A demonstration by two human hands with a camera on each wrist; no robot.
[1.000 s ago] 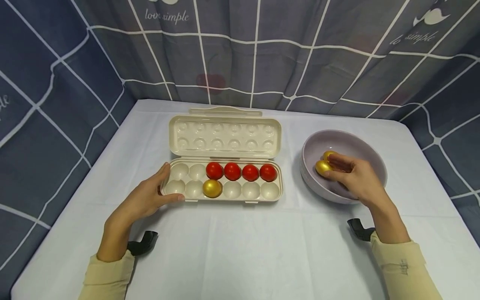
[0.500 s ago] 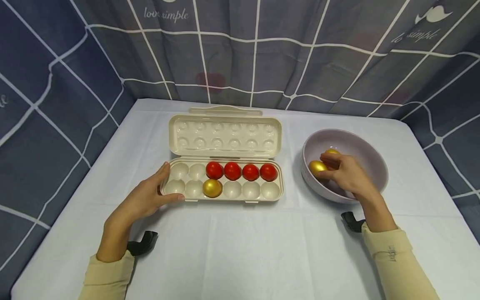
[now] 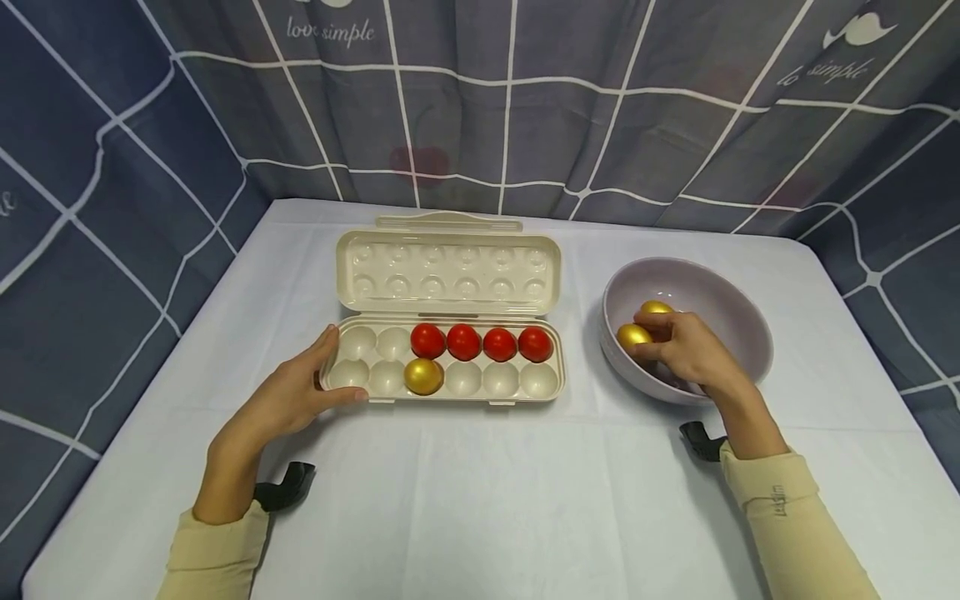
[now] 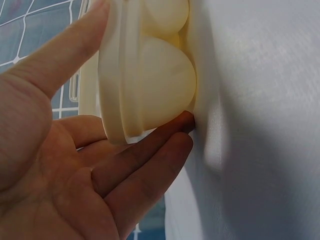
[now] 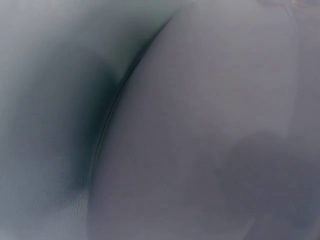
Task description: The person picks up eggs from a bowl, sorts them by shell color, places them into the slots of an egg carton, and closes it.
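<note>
Versus a second ago, right hand (image 3: pixel 693 346) has shifted slightly left inside the bowl (image 3: pixel 731 321), along with the near gold egg (image 3: pixel 631 334); left hand (image 3: pixel 296 392) and egg carton (image 3: pixel 463 380) basically unchanged. Right fingers narrow, thumb and index either side of that egg, low in the bowl; left fingers spread wide, gripping the carton's left end. Carton sits on the counter (image 3: pixel 525 483), long axis left-right, lid (image 3: pixel 450 265) open toward the far side.
</note>
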